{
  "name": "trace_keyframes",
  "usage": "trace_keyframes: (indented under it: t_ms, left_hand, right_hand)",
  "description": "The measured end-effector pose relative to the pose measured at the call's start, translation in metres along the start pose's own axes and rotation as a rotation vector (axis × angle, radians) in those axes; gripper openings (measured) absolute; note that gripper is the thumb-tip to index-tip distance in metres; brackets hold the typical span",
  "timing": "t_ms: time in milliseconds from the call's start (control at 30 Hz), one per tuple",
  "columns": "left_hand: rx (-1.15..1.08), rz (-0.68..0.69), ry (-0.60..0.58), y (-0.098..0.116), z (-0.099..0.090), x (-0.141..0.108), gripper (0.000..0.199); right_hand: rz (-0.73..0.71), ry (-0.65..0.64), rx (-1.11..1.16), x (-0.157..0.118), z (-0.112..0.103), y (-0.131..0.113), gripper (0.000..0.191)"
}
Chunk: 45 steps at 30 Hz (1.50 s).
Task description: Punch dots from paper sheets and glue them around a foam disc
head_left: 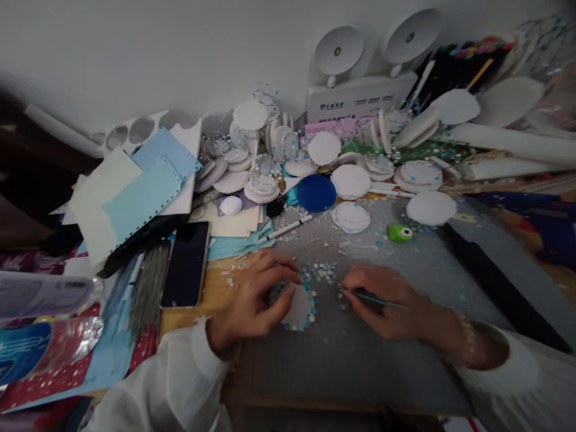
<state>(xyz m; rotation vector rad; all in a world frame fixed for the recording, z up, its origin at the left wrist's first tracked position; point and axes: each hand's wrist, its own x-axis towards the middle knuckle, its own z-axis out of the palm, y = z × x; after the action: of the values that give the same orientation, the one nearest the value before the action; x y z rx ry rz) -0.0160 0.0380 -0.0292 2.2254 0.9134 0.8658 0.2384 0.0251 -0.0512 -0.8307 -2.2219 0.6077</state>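
Note:
A round white disc (297, 309) ringed with small blue and white paper flowers lies on the grey cutting mat (337, 366). My left hand (261, 294) is curled over its left side, thumb and fingertips closed on it; that edge is hidden under the fingers. In my right hand (382, 300), fingers pinch a slim dark green tool (378, 298), perhaps tweezers, its tip pointing left. Between the hands, just beyond the disc, lies a loose heap of tiny paper flowers (321, 271). A green craft punch (399, 233) sits farther back.
Stacked white discs (261, 186) and a blue lid (317, 192) crowd the back. On the left are a phone (185, 264), coloured paper sheets (144, 195), a bundle of wires (150, 288) and plastic bottles (49, 345). A long black strip (499, 282) crosses the mat's right side.

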Motion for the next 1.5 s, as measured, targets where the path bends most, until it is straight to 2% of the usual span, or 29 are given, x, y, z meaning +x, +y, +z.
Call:
trace_keyframes:
  t_ms: [267,600,800,900,1133,1233,1333,1500]
  left_hand:
    - [-0.02,0.014,0.001,0.001,0.0,-0.001,0.015]
    - [-0.033,0.017,-0.003,0.0,0.001,-0.004,0.016]
    - [-0.016,0.021,-0.006,-0.001,0.001,-0.003,0.015]
    - [-0.015,0.019,-0.004,0.0,0.001,-0.004,0.015]
    - [-0.078,0.036,-0.056,-0.001,0.002,-0.004,0.017]
    - [-0.156,0.034,-0.088,0.0,0.004,-0.004,0.018]
    - [-0.214,0.007,-0.086,0.002,0.007,-0.005,0.019]
    - [-0.229,-0.012,0.021,0.006,0.012,-0.002,0.018]
  right_hand:
    - [0.016,0.099,-0.028,-0.001,-0.006,-0.002,0.02]
    - [0.002,-0.083,-0.068,0.0,-0.001,0.003,0.018]
    - [0.024,-0.124,-0.052,0.0,0.003,0.003,0.02]
    - [0.032,-0.074,-0.012,-0.002,0.004,0.004,0.021]
    - [0.152,0.257,0.19,-0.004,0.006,0.003,0.025]
    - [0.155,0.35,0.237,0.0,0.006,-0.003,0.026]
    - [0.105,0.358,0.261,0.004,0.006,-0.011,0.027]
    - [0.009,0.228,0.275,0.004,0.008,-0.024,0.027]
